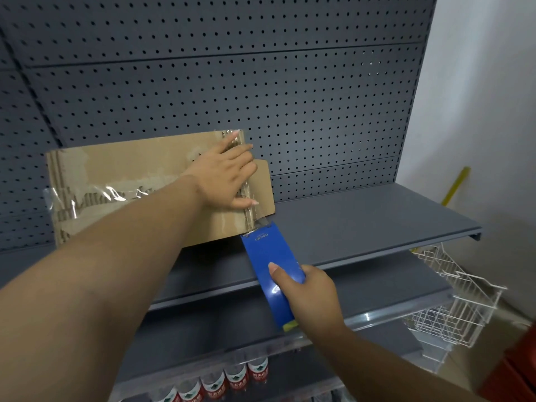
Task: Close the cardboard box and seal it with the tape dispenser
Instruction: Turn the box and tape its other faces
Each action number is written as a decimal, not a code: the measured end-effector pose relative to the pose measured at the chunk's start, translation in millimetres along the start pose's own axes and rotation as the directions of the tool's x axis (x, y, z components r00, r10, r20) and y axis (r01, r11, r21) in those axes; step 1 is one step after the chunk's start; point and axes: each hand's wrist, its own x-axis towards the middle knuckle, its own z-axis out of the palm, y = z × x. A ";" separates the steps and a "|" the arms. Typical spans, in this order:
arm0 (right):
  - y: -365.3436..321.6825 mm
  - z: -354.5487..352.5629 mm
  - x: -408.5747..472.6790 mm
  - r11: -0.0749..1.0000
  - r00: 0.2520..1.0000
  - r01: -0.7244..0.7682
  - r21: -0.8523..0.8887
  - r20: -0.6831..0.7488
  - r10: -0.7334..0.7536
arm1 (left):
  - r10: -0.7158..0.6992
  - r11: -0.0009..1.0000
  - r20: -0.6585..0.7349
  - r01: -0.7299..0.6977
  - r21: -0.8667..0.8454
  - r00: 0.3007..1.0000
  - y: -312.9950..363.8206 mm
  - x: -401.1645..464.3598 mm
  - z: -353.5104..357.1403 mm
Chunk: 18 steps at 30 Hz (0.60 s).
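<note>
Cardboard box (139, 181) on the grey shelf (362, 216), flaps shut. Left hand (223, 172), spread flat, gripping nothing, presses the top. Right hand (307, 297), its grip wrapped around the blue tape dispenser (272, 265), draws tape toward five o'clock. Best practice: keep tension, then cut.

Left arm extended forward, left hand (223, 172) flat, palm down, fingers spread. Right arm reaching from lower right, right hand (307, 297) curled in grip, thumb on top, wrist straight.
</note>
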 end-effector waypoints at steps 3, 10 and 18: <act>-1.0 2.6 1.4 1.000 1.000 -0.010 0.017 -0.009 0.010 | -0.067 0.997 0.023 0.066 0.038 0.997 -0.1 1.6 -3.0; -4.1 5.5 -1.2 0.999 0.999 -0.019 0.043 -0.033 0.021 | -0.107 0.993 0.055 0.104 0.064 0.993 -5.3 4.7 -9.0; -29.8 3.3 6.0 0.987 0.994 0.042 0.155 -0.102 -0.027 | -0.192 0.976 0.065 0.197 -0.095 0.979 -30.1 19.8 -33.6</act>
